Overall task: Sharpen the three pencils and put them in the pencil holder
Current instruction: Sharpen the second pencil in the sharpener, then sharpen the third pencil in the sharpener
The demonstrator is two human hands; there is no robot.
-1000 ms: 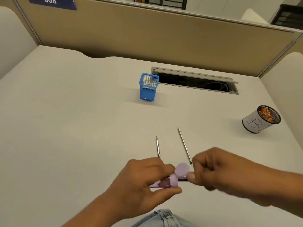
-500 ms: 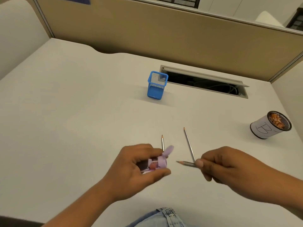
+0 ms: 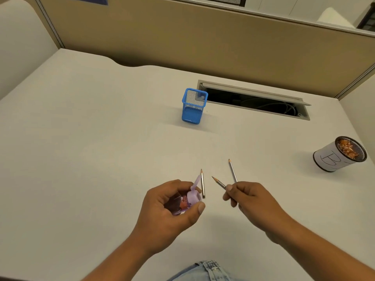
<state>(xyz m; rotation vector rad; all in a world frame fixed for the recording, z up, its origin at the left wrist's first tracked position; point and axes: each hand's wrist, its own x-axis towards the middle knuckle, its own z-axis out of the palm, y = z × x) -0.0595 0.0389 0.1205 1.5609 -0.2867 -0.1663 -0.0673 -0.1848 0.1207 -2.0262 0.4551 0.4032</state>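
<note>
My left hand (image 3: 172,209) grips a lilac pencil sharpener (image 3: 191,197) whose lid stands flipped up. My right hand (image 3: 251,197) pinches a grey pencil (image 3: 218,182), its sharp tip pointing up and left, clear of the sharpener. A second pencil (image 3: 202,183) lies on the white desk (image 3: 91,159) just right of the sharpener. A third pencil (image 3: 232,170) lies a little farther right, its lower end hidden behind my right hand. The blue mesh pencil holder (image 3: 193,106) stands upright farther back, with no pencils in it.
A white-wrapped mesh cup (image 3: 338,154) marked with a letter holds pencil shavings at the right. An open cable slot (image 3: 253,99) cuts the desk behind the holder. Tan partition walls (image 3: 203,43) close off the back.
The pencil has come out of the sharpener. My right hand has drawn it to the right, and the two hands are now apart.
</note>
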